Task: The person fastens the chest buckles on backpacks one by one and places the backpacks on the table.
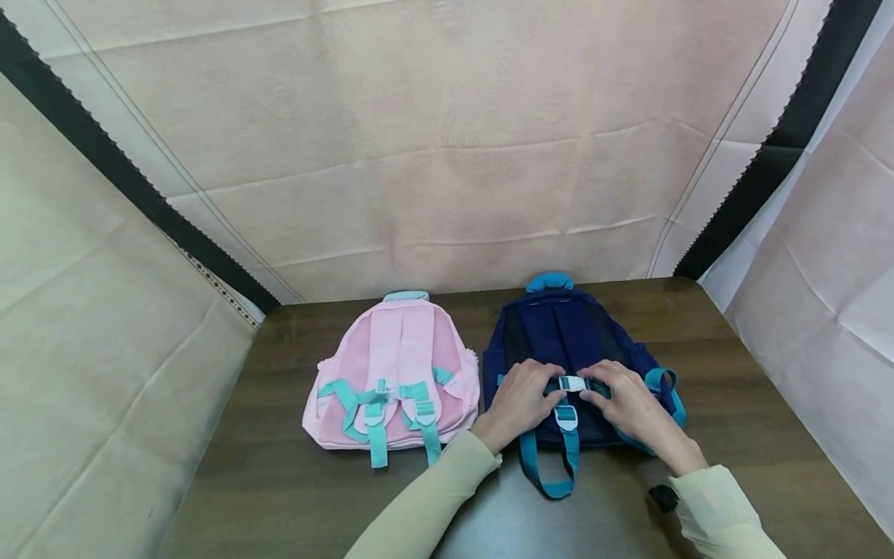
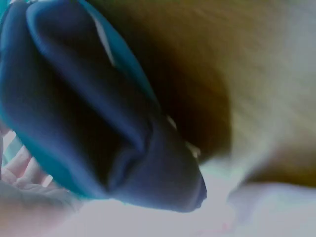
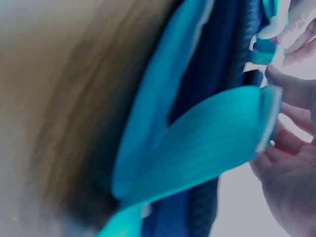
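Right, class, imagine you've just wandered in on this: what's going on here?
A person is working at a white buckle on the strap side of a navy backpack. The left hand and right hand pinch it from opposite sides; whether it is fully clicked together is hard to tell. A pink backpack lies to the left on the same table, strap side also showing, with neither hand holding it.

The head view faces forward and down; wrist views sit close; head and right share the navy backpack [image 1: 557,330].
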Demonstrator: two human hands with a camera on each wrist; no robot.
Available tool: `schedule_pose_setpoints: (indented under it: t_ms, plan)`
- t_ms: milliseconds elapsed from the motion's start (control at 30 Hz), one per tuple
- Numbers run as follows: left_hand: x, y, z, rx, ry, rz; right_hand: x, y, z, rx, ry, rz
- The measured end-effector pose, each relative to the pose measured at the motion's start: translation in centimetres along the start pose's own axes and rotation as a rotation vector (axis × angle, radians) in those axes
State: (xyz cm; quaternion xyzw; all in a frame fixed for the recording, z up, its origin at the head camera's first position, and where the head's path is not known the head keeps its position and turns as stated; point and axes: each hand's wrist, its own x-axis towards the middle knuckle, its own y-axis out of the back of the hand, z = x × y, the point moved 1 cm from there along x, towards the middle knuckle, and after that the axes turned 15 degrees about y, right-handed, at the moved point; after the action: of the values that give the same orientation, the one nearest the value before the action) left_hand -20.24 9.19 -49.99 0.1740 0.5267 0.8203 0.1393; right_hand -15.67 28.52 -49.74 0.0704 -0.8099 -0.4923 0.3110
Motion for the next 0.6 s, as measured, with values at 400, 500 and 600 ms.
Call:
schedule_pose_setpoints:
  t_ms: [400, 500, 600]
  plan:
    - [-4.0, 5.3, -3.1, -0.078, -0.009, 0.083, 2.7, 0.5, -4.5, 0.002, -0.053, 0.079]
    - [-5.2, 6.7, -4.7, -0.094, 0.044, 0.099, 4.1, 0.2, -6.1, 0.031, -0.055, 0.077]
    - [-6.3, 7.9, -6.8, -0.093, 0.073, 0.144, 5.7, -0.3, -7.6, 0.055, -0.076, 0.061]
